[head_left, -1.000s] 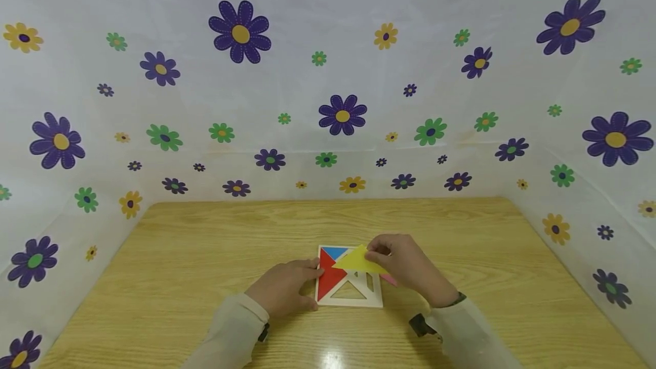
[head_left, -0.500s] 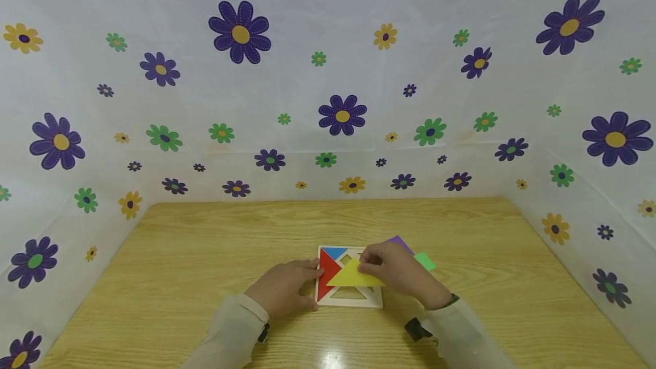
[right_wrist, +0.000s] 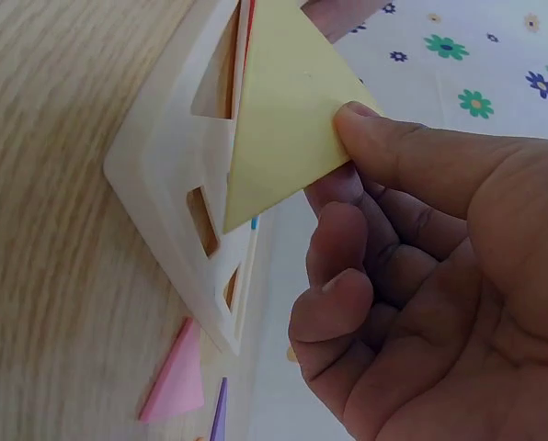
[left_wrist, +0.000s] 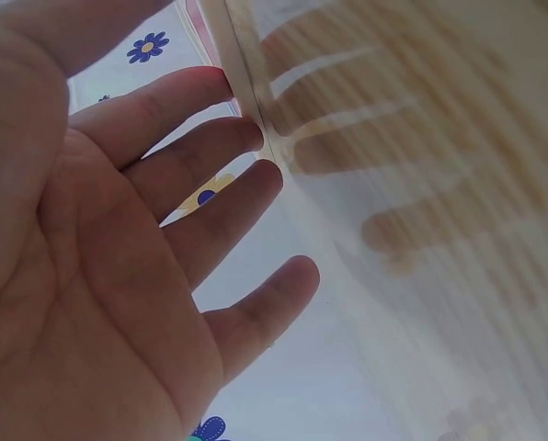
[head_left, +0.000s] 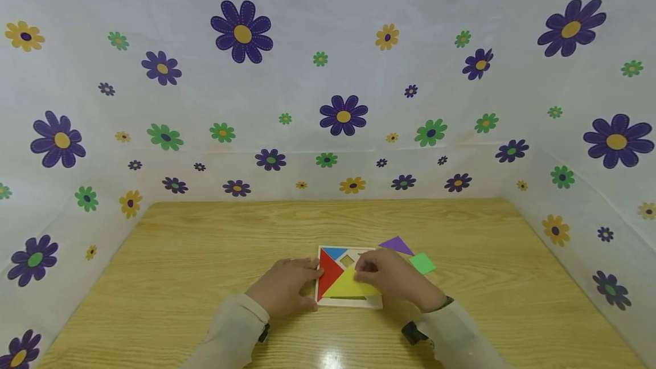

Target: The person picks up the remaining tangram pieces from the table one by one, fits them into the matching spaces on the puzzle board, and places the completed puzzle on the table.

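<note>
My right hand (head_left: 401, 279) pinches a yellow tangram triangle (head_left: 344, 285) by its edge between thumb and fingers. In the head view the triangle overlaps the near half of a white puzzle tray (head_left: 348, 303), covering much of a triangular slot. The right wrist view has the yellow triangle (right_wrist: 279, 119) tilted and slightly off the tray face (right_wrist: 164, 175). A red triangle (head_left: 327, 272) and a blue triangle (head_left: 334, 253) sit in the tray's left and far slots. My left hand (head_left: 286, 286) rests along the tray's left edge, its fingers (left_wrist: 228, 211) spread and fairly straight.
Beyond my right hand, a purple triangle (head_left: 397, 245) and a green four-sided piece (head_left: 423, 263) lie on the wooden table (head_left: 205, 244). A pink piece (right_wrist: 177, 377) is beside the tray in the right wrist view. Flower-printed sheeting (head_left: 287, 90) encloses the table's back and sides.
The yellow triangle, in my right hand, has moved toward me and slightly left over the tray. The purple and green pieces have come into view behind that hand. My left hand stays put.
</note>
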Demonstrator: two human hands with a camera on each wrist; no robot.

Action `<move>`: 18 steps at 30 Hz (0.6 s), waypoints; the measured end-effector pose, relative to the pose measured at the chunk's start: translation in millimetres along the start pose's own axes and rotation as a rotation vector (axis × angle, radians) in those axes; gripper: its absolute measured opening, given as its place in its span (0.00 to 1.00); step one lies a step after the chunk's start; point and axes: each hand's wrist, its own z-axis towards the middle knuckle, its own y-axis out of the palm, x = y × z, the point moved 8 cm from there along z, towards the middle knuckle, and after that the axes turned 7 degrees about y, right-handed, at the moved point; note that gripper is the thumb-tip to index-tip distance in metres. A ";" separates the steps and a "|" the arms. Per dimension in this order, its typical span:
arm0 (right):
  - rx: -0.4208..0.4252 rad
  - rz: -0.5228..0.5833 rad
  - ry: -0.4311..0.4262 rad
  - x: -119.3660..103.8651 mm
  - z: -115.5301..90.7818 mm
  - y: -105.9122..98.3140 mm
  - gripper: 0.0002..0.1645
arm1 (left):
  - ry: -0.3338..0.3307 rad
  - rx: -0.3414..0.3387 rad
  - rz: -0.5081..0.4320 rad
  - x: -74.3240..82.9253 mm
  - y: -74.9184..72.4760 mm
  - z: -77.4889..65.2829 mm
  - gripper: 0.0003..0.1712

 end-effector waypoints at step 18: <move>-0.055 -0.054 -0.019 7.6 3.1 12.7 0.06 | -0.001 0.016 -0.020 -1.0 1.5 1.4 0.40</move>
